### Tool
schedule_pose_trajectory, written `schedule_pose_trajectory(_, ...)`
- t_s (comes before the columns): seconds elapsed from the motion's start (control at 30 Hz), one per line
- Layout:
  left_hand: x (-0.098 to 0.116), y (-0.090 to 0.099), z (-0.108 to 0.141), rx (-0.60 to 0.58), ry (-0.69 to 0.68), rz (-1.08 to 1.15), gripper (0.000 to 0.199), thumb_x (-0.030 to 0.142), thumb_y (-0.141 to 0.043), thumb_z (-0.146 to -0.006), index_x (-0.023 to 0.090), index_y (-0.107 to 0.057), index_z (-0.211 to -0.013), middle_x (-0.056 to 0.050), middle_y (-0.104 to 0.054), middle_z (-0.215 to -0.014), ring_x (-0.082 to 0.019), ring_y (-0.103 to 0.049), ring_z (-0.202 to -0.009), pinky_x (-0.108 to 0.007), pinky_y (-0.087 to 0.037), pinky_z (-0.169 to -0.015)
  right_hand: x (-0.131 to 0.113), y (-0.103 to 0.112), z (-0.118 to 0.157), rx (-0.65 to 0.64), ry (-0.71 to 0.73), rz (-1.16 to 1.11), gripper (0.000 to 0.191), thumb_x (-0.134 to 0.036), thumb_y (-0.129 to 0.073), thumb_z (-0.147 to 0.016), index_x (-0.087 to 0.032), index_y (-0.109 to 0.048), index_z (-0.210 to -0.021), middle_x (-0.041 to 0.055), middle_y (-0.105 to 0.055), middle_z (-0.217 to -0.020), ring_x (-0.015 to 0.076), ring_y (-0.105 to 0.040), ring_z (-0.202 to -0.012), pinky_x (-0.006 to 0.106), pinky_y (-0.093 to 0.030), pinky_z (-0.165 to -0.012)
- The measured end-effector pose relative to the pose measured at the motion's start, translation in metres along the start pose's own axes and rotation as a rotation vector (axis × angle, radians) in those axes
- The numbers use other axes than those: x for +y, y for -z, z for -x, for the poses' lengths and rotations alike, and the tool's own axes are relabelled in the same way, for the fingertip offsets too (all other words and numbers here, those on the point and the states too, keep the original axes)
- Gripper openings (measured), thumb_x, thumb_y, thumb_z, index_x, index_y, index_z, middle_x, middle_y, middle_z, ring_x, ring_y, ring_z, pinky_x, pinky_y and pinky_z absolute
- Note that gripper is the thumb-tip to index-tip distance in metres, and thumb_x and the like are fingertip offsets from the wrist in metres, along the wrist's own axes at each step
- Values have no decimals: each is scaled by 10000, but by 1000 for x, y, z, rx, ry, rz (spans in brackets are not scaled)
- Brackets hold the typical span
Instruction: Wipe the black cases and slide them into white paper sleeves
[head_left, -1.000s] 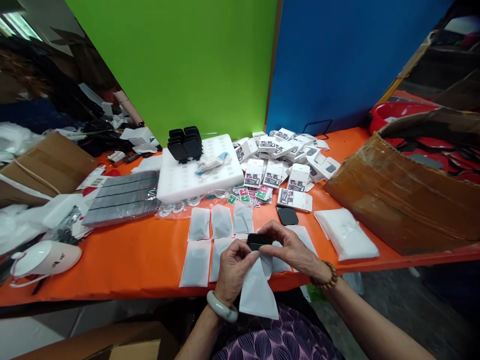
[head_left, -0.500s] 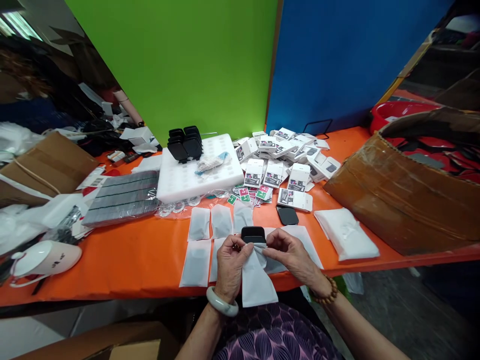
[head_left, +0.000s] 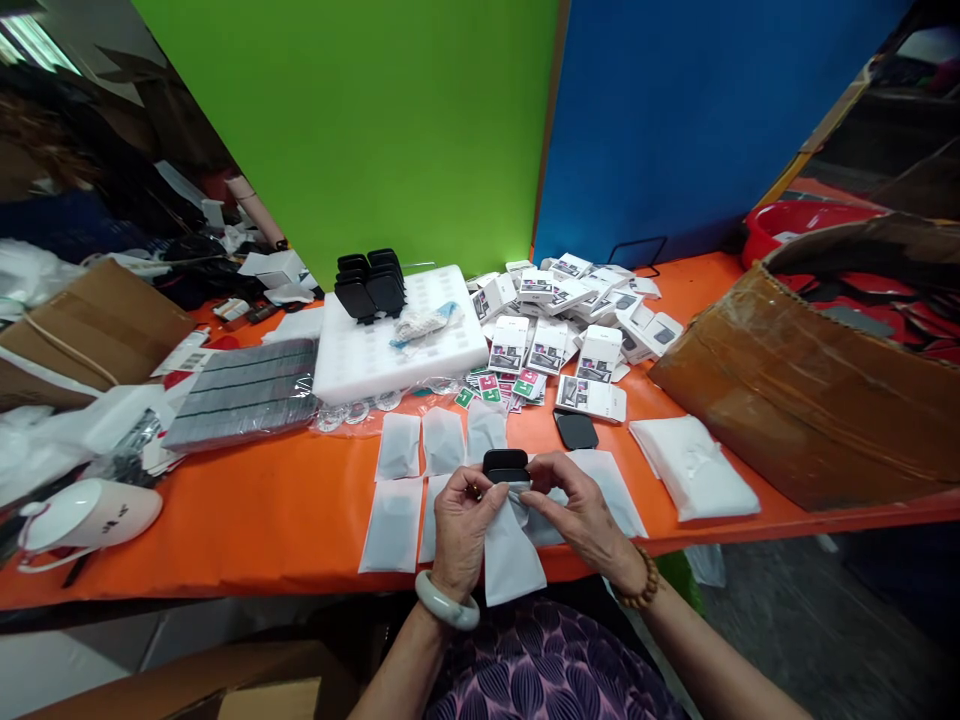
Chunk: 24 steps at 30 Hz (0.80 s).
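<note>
A flat black device with rounded corners (head_left: 505, 463) pokes out of the mouth of a thin white pouch (head_left: 513, 560) that hangs down toward my lap. My left hand (head_left: 463, 515) pinches the pouch's left edge against the device. On the other side, my right hand (head_left: 581, 505) has its thumb and fingers closed on the pouch's right edge. Several filled white pouches (head_left: 390, 525) lie flat to the left and behind my hands. Another dark flat device (head_left: 575, 429) rests on the table beyond my right hand.
Small white printed boxes (head_left: 547, 345) are heaped at the back. Black devices stand on a white foam block (head_left: 401, 365). A grey wrapped stack (head_left: 244, 395) and a white mug (head_left: 90, 515) are at left; a white packet (head_left: 697, 468) and a large cardboard box (head_left: 810, 400) at right.
My right hand has shifted slightly left, toward the pouch's mouth. The pouch's hanging end has moved a little up and left. Both hands keep their hold.
</note>
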<state>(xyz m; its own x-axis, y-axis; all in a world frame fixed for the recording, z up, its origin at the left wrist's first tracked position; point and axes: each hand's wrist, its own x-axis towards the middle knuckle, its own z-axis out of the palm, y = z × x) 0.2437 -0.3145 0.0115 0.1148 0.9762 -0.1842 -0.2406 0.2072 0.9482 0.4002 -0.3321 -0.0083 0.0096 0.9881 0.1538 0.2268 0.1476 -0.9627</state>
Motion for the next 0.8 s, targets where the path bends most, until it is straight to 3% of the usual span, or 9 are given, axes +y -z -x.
schedule_pose_trajectory(0.2, -3, 1, -1, 6, -32, -27, 252, 291, -739, -687, 168, -522, -648, 5, -591, -840, -118, -533, -744, -223, -433, -701, -7, -2, 0, 54, 166, 181, 61, -200, -556, -871, -228, -532, -919, 50, -516, -894, 190, -513, -823, 319, -441, -730)
schedule_pose_trajectory(0.37, -4, 0, -3, -24, -56, -30, 218, 256, -737, -696, 164, -546, -648, -6, -600, -876, -122, -545, -782, -220, -431, -727, -10, -3, 0, -4, 145, 194, 72, -184, -476, -908, -226, -480, -850, 72, -497, -955, 212, -507, -955, 348, -429, -831)
schedule_pose_trajectory(0.5, -3, -1, -6, -58, -42, -48, 210, 256, -733, -693, 162, -552, -643, -24, -610, -915, -134, -550, -793, -234, -430, -721, -12, 1, 0, 20, 125, 192, 82, -188, -431, -923, -223, -443, -850, 81, -493, -1006, 212, -498, -1001, 356, -415, -876)
schedule_pose_trajectory(0.7, 4, -6, -9, -99, -76, -165, 207, 252, -728, -691, 162, -560, -610, -2, -561, -732, -130, -520, -698, -234, -410, -649, -18, 17, -6, 24, 94, 156, 78, -226, -450, -922, -216, -460, -845, 91, -532, -1094, 207, -515, -1030, 347, -409, -891)
schedule_pose_trajectory(0.8, 11, -10, -10, -137, -78, -130, 197, 237, -729, -706, 161, -568, -622, -48, -627, -893, -172, -581, -843, -261, -440, -747, -18, 23, -9, -6, 75, 65, 91, -247, -468, -923, -214, -463, -839, 80, -566, -1058, 195, -537, -998, 333, -419, -865)
